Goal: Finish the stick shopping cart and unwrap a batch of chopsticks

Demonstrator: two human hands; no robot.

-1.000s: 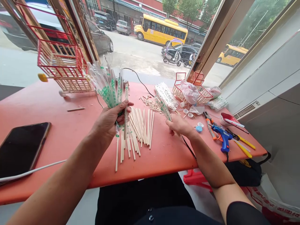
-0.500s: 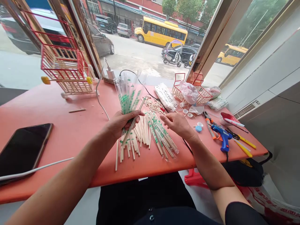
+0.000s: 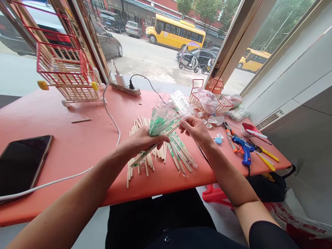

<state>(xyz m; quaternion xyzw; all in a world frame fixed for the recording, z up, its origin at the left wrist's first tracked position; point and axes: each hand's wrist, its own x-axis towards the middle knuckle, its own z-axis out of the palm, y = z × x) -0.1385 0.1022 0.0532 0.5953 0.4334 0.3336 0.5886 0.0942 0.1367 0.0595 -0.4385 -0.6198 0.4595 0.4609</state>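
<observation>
My left hand (image 3: 147,140) is closed around several clear plastic chopstick wrappers (image 3: 159,119) with green print, together with a wrapped pair of chopsticks (image 3: 169,129). My right hand (image 3: 194,128) is closed, its fingers pinching the upper right end of that pair's wrapper. Under and beside my left hand lie bare wooden chopsticks (image 3: 132,135), partly covered by it. To their right, a bunch of chopsticks in wrappers (image 3: 181,155) rests on the orange-red table (image 3: 103,193).
A red-and-wood stick-built cart (image 3: 64,74) stands at the back left, a phone (image 3: 24,162) in front of it. A power strip (image 3: 127,89) with cables lies by the window. On the right are a blue glue gun (image 3: 243,148), pliers (image 3: 229,136) and a red paint cup (image 3: 251,129).
My left hand has tilted the wrappers and the wrapped chopsticks over to the right. My right hand, earlier apart from them, has taken hold of the wrapper's end.
</observation>
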